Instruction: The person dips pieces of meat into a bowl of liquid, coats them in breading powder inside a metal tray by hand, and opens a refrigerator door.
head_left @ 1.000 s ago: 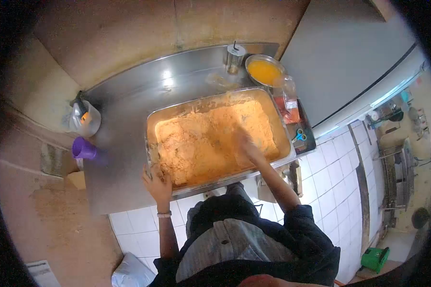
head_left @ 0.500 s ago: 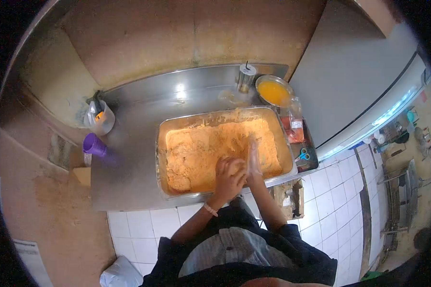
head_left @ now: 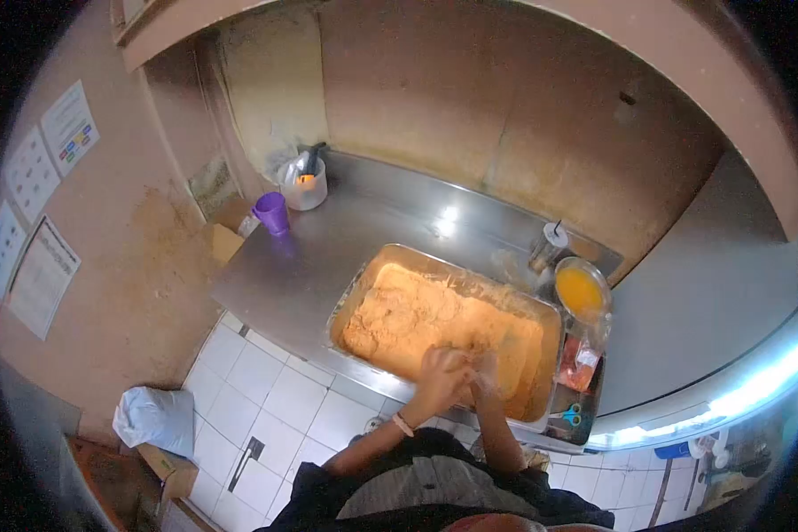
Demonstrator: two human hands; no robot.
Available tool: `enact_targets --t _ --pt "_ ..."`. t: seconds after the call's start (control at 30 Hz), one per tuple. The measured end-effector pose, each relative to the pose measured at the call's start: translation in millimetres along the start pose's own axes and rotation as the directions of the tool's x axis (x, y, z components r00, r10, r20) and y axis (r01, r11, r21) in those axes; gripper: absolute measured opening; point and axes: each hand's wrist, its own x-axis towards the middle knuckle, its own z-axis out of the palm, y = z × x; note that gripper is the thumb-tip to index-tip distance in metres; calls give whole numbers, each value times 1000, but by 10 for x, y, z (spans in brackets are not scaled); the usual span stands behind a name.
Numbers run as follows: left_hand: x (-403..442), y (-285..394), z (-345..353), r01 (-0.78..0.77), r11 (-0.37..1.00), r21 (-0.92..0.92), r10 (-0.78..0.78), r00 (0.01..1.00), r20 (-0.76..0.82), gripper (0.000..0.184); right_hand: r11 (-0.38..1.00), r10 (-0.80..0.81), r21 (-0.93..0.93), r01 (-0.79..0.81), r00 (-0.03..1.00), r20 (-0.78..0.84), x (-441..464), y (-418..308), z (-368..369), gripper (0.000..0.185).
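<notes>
A large rectangular metal tray [head_left: 350, 285] holds a crumbly orange mixture [head_left: 405, 306], heaped toward the left and lower on the right. Over its near side, my left hand [head_left: 446, 372] is bare, with a light bracelet at the wrist. Its fingers are curled, and whatever lies within them is hidden. Right beside it is my right hand [head_left: 486, 377], in a clear plastic glove and blurred, so its finger pose is unclear. The two hands are close together, above the orange mixture.
On the steel counter [head_left: 284, 275] stand a purple cup [head_left: 272, 213] and a white tub [head_left: 306, 188]. At the right are a metal canister [head_left: 550, 244], a bowl of yellow liquid [head_left: 580, 291], a red packet [head_left: 579, 363] and blue scissors [head_left: 571, 414]. A white sack [head_left: 155, 418] sits low at left.
The camera view has turned left, bringing wall papers and the sack into fuller view. My gloved right hand was stretched out flat and is now blurred beside my still curled left hand.
</notes>
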Motion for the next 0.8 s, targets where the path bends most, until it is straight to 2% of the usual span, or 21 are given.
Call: enact_targets --t 0.03,0.1,0.13,0.2,0.23,0.3,0.33,0.37,0.4,0.43,0.47,0.53,0.57,0.6,0.67,0.7,0.8 --pt "28 -3 22 107 993 -42 -108 994 -24 25 994 -68 -80 68 998 13 11 2 -17 43" --pt "236 -53 59 187 972 140 -177 981 -84 23 889 -321 -345 301 947 1 -165 -43 96 37" --pt "351 -37 57 219 947 233 -195 973 -125 21 973 -224 24 229 965 -140 -160 155 449 38" --pt "465 -70 148 173 980 101 -171 985 -22 17 909 -46 394 137 972 -232 -393 312 430 39" --pt "498 -54 217 166 982 88 -167 986 1 17 981 -178 41 189 965 -190 -386 116 16 39" --pt "625 -25 363 203 978 37 -204 978 30 15 922 -274 -314 228 955 -112 -242 -214 -659 40" --pt "693 1 450 188 982 12 -188 982 -1 12 994 -79 -81 71 992 -98 -158 -303 -882 39" --pt "775 53 478 176 984 9 -176 984 9 12 996 -13 80 27 985 -175 -107 -351 -1063 39" --pt "894 117 470 151 984 -100 -154 988 -29 14 970 54 244 9 967 -250 -58 -401 -1244 38" --pt "993 185 442 123 971 -206 -140 988 -69 16 996 -46 63 68 953 -301 108 -330 -1370 32" --pt "1051 252 397 119 972 -204 -135 988 -69 16 986 -145 -124 108 926 -348 272 -263 -1498 26" --pt "1103 350 252 154 961 -228 -191 970 -149 26 830 -375 -530 175 879 -295 1044 118 -1613 15" --pt "1062 339 215 163 964 -211 -197 969 -152 26 816 -483 -530 231 777 -405 1430 259 -1592 15" --pt "958 328 174 195 960 -199 -227 962 -152 32 814 -482 -523 253 796 -365 1738 365 -1604 15" --pt "680 290 92 268 952 -149 -287 950 -124 42 887 -284 -415 204 949 -141 2195 497 -1555 15" --pt "512 269 38 305 946 -113 -316 944 -97 45 905 -172 -397 150 985 -20 2355 560 -1493 16" --pt "32 190 -194 418 906 -63 -422 903 -81 47 900 65 -433 40 973 223 2587 749 -1179 17"
